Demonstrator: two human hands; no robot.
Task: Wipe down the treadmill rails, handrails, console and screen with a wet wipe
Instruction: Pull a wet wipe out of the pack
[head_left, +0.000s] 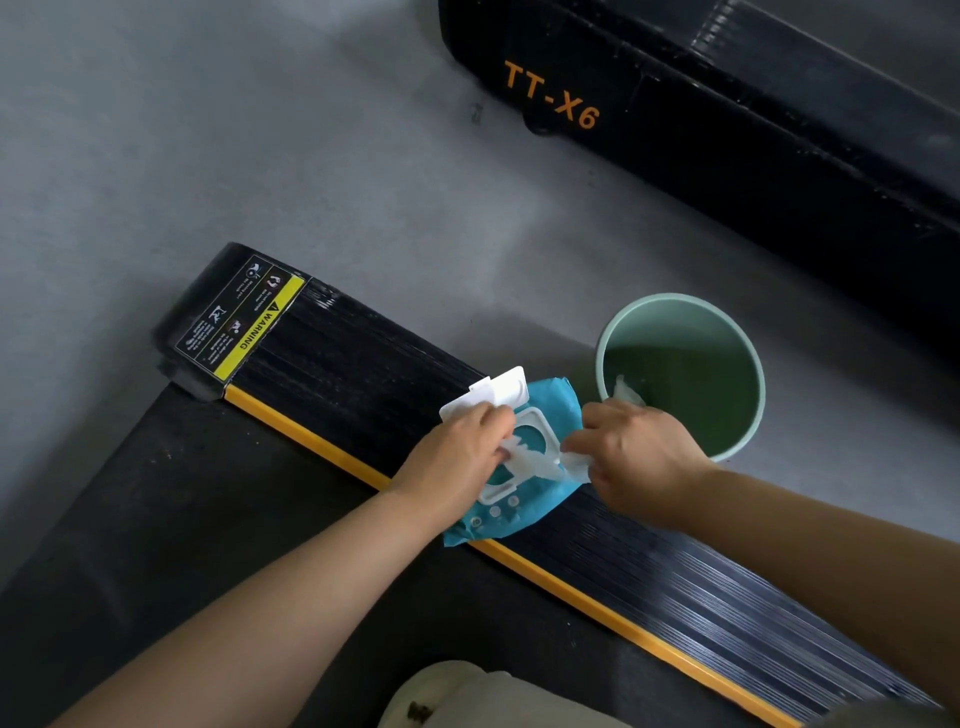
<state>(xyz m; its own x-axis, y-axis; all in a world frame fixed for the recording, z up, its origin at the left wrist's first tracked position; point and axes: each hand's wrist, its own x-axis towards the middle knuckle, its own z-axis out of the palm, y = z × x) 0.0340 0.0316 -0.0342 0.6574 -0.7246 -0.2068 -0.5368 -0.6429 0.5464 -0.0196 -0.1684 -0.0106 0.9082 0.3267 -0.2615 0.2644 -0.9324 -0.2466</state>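
A blue wet-wipe pack (558, 402) lies on the treadmill's black ribbed side rail (358, 358), its white flip lid (496, 389) standing open. My left hand (457, 457) rests on the pack and pinches a white wipe (524, 460) at the opening. My right hand (634, 457) pinches the other end of that wipe, which stretches between both hands. The dark running belt (171, 530) lies left of the rail's yellow strip (311, 441).
A pale green bucket (748, 415) stands on the grey floor right of the rail, with a crumpled white wipe (628, 392) inside. A second black treadmill base (727, 130) marked TT-X6 lies at the upper right. A warning sticker (239, 322) marks the rail's end.
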